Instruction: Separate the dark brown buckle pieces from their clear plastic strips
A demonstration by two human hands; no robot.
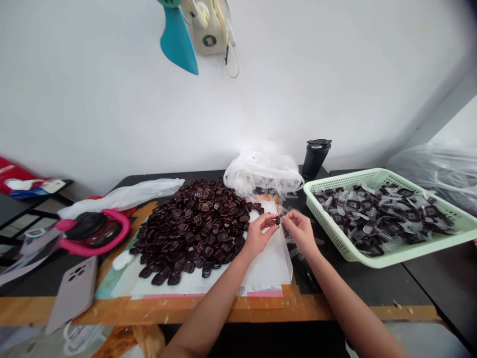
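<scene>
Between the fingertips of my left hand [262, 232] is a small dark brown piece [278, 220], seen edge-on. My right hand [299, 229] is closed in a pinch just to its right, on a small clear strip [283, 219] that meets or nearly meets the brown piece. A large heap of similar dark brown pieces [197, 223] lies left of my hands on white sheets [266, 263]. Loose clear strips [294, 252] lie on the black table below and beside my right hand.
A pale green basket [346, 248] of brown pieces with clear strips stands right. Behind are a white plastic bag [264, 171] and black tumbler [315, 159]. At left are a pink-handled pot [97, 231], a phone [74, 288] and a white mouse [122, 260]. A blue fan blade [177, 40] hangs above.
</scene>
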